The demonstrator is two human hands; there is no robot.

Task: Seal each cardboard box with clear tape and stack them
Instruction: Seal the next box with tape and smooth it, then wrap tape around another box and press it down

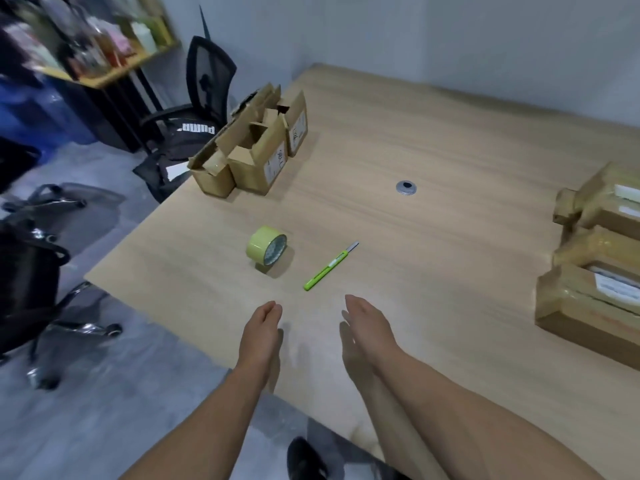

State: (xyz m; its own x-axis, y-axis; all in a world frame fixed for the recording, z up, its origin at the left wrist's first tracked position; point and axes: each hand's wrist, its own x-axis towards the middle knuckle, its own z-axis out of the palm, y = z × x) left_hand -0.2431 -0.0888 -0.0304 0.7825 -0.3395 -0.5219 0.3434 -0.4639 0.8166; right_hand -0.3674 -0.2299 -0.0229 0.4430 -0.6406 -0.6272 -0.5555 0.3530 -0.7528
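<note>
Three small cardboard boxes (256, 157) with their flaps up stand in a row near the table's far left edge. A roll of clear yellowish tape (266, 249) stands on its edge in the middle of the table. Beside it lies a green utility knife (329, 266) with its blade out. My left hand (261, 332) and my right hand (369, 327) hover over the table's near edge, fingers straight, holding nothing, a short way from the tape and knife.
Taped boxes (595, 271) are stacked at the table's right edge. A grey cable grommet (406, 187) sits in the wooden table (450, 150). Office chairs (194, 109) and a cluttered shelf stand to the left.
</note>
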